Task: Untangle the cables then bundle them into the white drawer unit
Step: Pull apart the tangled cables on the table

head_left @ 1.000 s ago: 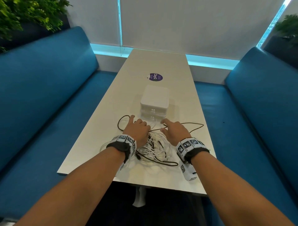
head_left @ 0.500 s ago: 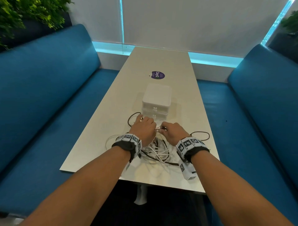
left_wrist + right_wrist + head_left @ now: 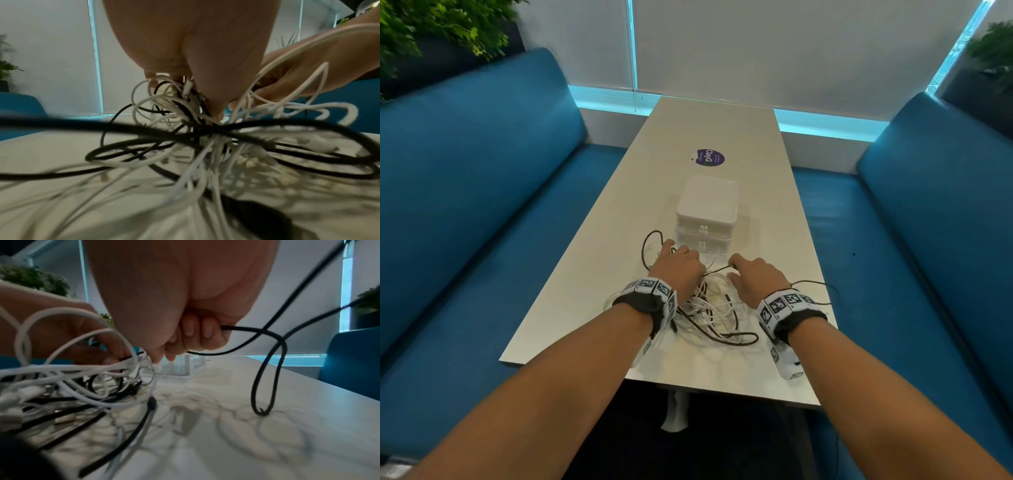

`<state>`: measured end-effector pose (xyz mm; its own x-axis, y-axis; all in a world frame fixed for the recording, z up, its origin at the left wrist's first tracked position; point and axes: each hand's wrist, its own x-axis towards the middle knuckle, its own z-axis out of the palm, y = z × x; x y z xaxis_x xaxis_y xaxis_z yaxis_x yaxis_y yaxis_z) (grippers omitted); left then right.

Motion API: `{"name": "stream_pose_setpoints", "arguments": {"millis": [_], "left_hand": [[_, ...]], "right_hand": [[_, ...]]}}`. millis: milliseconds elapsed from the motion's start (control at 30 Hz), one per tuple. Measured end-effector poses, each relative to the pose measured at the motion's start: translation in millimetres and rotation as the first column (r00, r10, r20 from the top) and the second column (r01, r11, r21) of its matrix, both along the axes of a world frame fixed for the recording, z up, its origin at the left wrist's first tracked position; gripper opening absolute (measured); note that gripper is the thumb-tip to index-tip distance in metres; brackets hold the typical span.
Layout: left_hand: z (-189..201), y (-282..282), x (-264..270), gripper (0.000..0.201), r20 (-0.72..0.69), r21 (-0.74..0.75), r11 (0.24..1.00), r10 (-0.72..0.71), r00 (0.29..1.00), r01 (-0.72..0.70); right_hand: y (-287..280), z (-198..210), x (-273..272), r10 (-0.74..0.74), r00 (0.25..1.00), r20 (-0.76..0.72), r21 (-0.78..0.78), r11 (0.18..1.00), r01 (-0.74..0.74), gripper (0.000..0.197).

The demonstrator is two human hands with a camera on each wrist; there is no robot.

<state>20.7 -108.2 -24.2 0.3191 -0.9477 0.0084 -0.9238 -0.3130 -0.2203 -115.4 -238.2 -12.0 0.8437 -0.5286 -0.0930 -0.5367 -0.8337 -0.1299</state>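
Note:
A tangle of white and black cables [image 3: 714, 310] lies on the table [image 3: 599, 246] just in front of the white drawer unit [image 3: 707, 209], whose drawers look closed. My left hand [image 3: 681, 267] sits on the left of the tangle, fingers curled into a bunch of white and black strands [image 3: 185, 100]. My right hand [image 3: 753, 277] is on the right of the tangle, fingers curled round a black cable [image 3: 255, 331] that loops down to the table. In the right wrist view the drawer unit [image 3: 185, 368] stands just beyond the fingers.
A purple round sticker [image 3: 709, 157] lies on the table behind the drawer unit. Blue bench seats [image 3: 465, 192] run along both sides. A loose black loop [image 3: 650, 246] spreads left of the drawer unit, and another strand [image 3: 815, 284] trails toward the right edge.
Both hands went from lying spread on the tangle to curling into it. They drew together, then the right hand moved slightly right with the black cable.

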Motion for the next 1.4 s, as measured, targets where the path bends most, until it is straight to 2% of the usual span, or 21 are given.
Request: {"name": "stream_pose_setpoints", "arguments": {"millis": [100, 200, 333, 500, 633, 767, 867, 933, 1067, 1167, 1267, 1400], "left_hand": [[2.3, -2.8, -2.6, 0.020, 0.041, 0.007, 1.000, -0.021, 0.999, 0.021], [0.6, -1.5, -1.7, 0.020, 0.017, -0.001, 1.000, -0.031, 0.999, 0.031], [-4.3, 5.0, -1.7, 0.023, -0.011, -0.099, 0.994, -0.040, 0.999, 0.039], [-8.4, 18.1, 8.8, 0.015, -0.147, -0.221, 0.973, 0.031, 0.989, -0.063], [-5.6, 19.8, 12.9, 0.017, -0.248, -0.238, 0.967, 0.027, 0.968, -0.088], [-6.7, 24.2, 18.3, 0.032, -0.436, -0.243, 0.957, 0.035, 0.899, -0.156], [-4.0, 27.3, 22.2, 0.025, -0.489, -0.243, 0.958, 0.016, 0.872, -0.154], [-1.2, 26.2, 21.0, 0.022, -0.443, -0.233, 0.963, 0.017, 0.897, -0.133], [4.1, 14.1, 10.1, 0.017, -0.156, -0.186, 0.981, 0.024, 0.987, -0.054], [8.0, 3.8, 0.8, 0.024, 0.004, -0.065, 0.997, 0.037, 0.999, -0.036], [5.7, 2.3, -0.7, 0.023, 0.050, -0.001, 0.999, 0.042, 0.998, -0.042], [4.6, 4.4, -2.8, 0.026, 0.080, -0.015, 1.000, -0.013, 0.997, 0.014]], "right_hand": [[9.6, 2.0, 7.2, 0.078, 0.996, 0.040, 0.045, 0.996, -0.079, 0.028], [14.0, 6.0, 12.7, 0.124, 0.992, 0.036, 0.049, 0.991, -0.125, 0.028], [10.7, 8.2, 14.3, 0.129, 0.992, 0.018, 0.039, 0.991, -0.129, 0.032], [-4.8, 14.8, 10.9, 0.057, 0.995, 0.085, 0.099, 0.993, -0.065, 0.028], [-16.4, 15.4, 3.6, -0.026, 0.995, 0.098, 0.126, 0.992, 0.013, 0.030], [-27.7, 11.8, -6.5, -0.111, 0.987, 0.112, 0.144, 0.985, 0.095, 0.030], [-30.1, 10.3, -10.0, -0.132, 0.986, 0.105, 0.136, 0.984, 0.117, 0.030], [-27.6, 10.1, -9.5, -0.138, 0.985, 0.102, 0.118, 0.985, 0.126, 0.029], [-16.4, 11.2, -4.8, -0.085, 0.992, 0.095, 0.028, 0.996, 0.083, 0.022], [-7.6, 12.3, 0.6, -0.032, 0.998, 0.062, -0.003, 0.999, 0.032, 0.016], [-2.1, 9.6, 5.3, 0.006, 0.999, 0.042, 0.031, 1.000, -0.008, 0.022], [11.7, 7.2, 14.5, 0.117, 0.993, 0.018, 0.096, 0.988, -0.118, 0.023]]}}
